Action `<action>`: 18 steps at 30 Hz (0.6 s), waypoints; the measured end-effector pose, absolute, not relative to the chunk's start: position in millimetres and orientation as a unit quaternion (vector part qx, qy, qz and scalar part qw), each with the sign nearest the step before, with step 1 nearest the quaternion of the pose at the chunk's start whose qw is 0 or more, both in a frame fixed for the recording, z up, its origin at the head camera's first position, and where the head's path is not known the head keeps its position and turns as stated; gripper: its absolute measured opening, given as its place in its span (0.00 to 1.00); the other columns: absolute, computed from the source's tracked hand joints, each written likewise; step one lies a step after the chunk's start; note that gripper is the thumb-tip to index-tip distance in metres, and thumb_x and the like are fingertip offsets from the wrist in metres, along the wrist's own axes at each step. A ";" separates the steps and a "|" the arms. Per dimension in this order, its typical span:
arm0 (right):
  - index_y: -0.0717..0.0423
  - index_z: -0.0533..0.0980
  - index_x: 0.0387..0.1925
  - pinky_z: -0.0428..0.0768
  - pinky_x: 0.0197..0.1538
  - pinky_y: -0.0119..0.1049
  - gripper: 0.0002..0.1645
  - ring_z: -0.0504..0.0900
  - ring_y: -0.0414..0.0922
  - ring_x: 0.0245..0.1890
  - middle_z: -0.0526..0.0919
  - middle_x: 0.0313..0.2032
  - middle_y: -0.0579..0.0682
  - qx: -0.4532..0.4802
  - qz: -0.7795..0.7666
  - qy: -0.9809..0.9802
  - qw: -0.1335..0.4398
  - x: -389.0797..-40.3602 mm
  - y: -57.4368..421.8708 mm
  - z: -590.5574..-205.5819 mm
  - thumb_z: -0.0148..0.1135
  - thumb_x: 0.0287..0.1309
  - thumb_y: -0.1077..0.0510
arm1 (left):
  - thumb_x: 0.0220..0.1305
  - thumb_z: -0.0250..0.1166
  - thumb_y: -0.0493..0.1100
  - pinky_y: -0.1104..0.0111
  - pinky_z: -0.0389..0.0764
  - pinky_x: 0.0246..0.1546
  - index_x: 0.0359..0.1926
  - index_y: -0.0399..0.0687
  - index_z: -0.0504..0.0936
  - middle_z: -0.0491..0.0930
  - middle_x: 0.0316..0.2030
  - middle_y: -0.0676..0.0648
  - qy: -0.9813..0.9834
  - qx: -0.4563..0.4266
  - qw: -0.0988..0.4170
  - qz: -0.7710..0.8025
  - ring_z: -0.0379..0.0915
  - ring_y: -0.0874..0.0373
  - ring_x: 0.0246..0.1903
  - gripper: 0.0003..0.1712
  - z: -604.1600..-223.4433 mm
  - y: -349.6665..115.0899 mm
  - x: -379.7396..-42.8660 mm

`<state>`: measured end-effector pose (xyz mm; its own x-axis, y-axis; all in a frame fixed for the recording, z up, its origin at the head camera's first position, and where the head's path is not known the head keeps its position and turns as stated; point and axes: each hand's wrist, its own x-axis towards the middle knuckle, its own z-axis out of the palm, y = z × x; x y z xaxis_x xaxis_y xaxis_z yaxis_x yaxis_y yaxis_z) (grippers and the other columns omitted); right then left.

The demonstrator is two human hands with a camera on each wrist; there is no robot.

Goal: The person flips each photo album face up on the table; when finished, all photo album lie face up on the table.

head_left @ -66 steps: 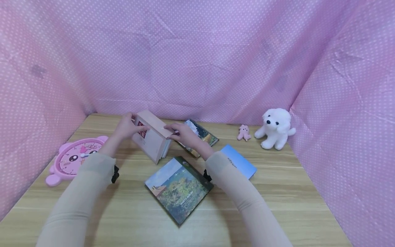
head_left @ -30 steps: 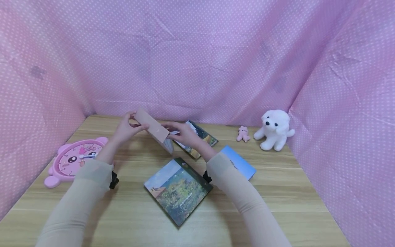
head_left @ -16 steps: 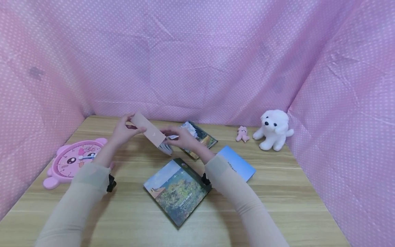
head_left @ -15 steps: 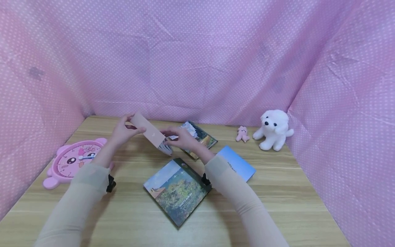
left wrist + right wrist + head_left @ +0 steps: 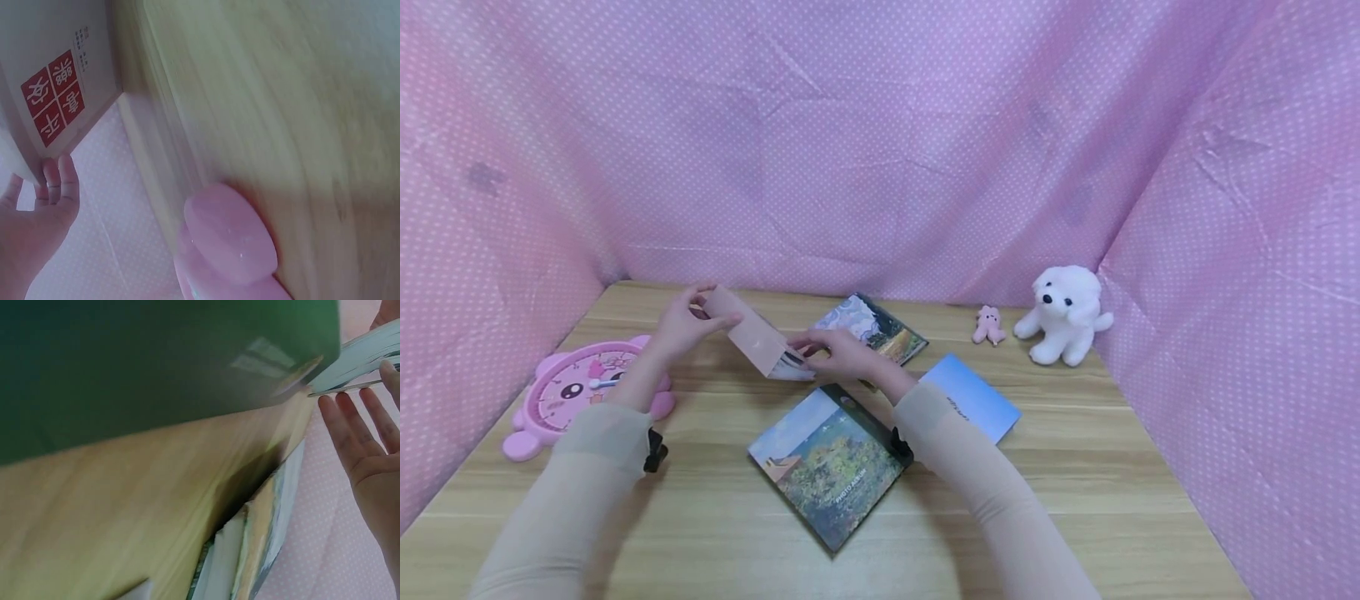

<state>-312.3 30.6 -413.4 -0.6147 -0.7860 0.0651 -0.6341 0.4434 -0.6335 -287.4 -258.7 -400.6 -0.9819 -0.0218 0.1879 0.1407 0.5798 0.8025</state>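
A thick pale book (image 5: 752,337) is tilted above the back left of the table, its plain spine facing up. My left hand (image 5: 688,321) grips its left end between thumb and fingers. At the right end, my right hand (image 5: 846,357) pinches the rear cover; pages fan out there. In the left wrist view, a red four-character label marks the book's cover (image 5: 94,56), with the left hand (image 5: 40,219) at its corner. The right wrist view has the right hand (image 5: 375,444), fingers beneath the thin cover and thumb near the pages (image 5: 365,353).
A photo album (image 5: 835,467) lies in front of the hands. Another picture-covered album (image 5: 880,329) lies behind the right hand, and a blue booklet (image 5: 973,400) beside the right forearm. A pink clock (image 5: 576,387) is left; a small pink toy (image 5: 988,325) and white plush dog (image 5: 1063,317) stand back right.
The book has tipped from nearly upright, its labelled cover visible, to lying over with the spine up. Both hands have kept hold of it; the left has shifted left and lower.
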 end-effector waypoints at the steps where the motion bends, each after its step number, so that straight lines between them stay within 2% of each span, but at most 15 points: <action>1: 0.45 0.70 0.62 0.77 0.56 0.37 0.26 0.79 0.45 0.54 0.77 0.58 0.46 -0.422 -0.312 0.842 0.124 -312.5 31.1 -414.4 0.60 0.62 0.56 | 0.54 0.69 0.56 0.71 0.72 0.34 0.67 0.42 0.61 0.66 0.48 0.35 -0.887 -0.034 0.085 -0.453 0.68 0.45 0.44 0.46 -399.5 -259.6 -286.4; 7: 0.45 0.70 0.63 0.77 0.56 0.35 0.27 0.79 0.44 0.53 0.76 0.59 0.46 -0.421 -0.287 0.850 0.133 -314.6 31.9 -417.2 0.60 0.62 0.53 | 0.54 0.70 0.56 0.65 0.72 0.40 0.66 0.38 0.60 0.66 0.52 0.33 -0.893 -0.042 0.050 -0.445 0.66 0.41 0.49 0.47 -398.4 -266.6 -283.3; 12: 0.47 0.73 0.60 0.77 0.53 0.32 0.26 0.79 0.40 0.50 0.78 0.56 0.46 -0.416 -0.263 0.862 0.124 -315.3 31.5 -417.0 0.62 0.60 0.52 | 0.53 0.70 0.57 0.55 0.72 0.48 0.66 0.35 0.58 0.66 0.54 0.31 -0.903 -0.045 0.009 -0.427 0.66 0.39 0.51 0.49 -401.7 -272.1 -282.9; 15: 0.48 0.74 0.58 0.76 0.45 0.28 0.25 0.78 0.37 0.42 0.81 0.48 0.46 -0.415 -0.250 0.867 0.113 -316.5 31.6 -418.0 0.64 0.58 0.52 | 0.52 0.70 0.58 0.50 0.71 0.52 0.65 0.34 0.58 0.66 0.55 0.30 -0.908 -0.049 -0.009 -0.416 0.67 0.38 0.52 0.50 -403.4 -273.8 -283.1; 18: 0.49 0.76 0.56 0.71 0.34 0.25 0.23 0.72 0.37 0.31 0.80 0.38 0.45 -0.416 -0.239 0.871 0.104 -317.9 32.2 -419.6 0.65 0.58 0.51 | 0.52 0.70 0.60 0.47 0.71 0.54 0.64 0.33 0.58 0.66 0.56 0.30 -0.911 -0.050 -0.027 -0.408 0.67 0.37 0.52 0.51 -404.9 -275.2 -283.3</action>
<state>-317.9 32.2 -419.6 -0.6325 -0.7744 0.0175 -0.6746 0.5396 -0.5037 -283.3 -275.2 -404.9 -0.9936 0.1131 -0.0075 0.0698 0.6622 0.7461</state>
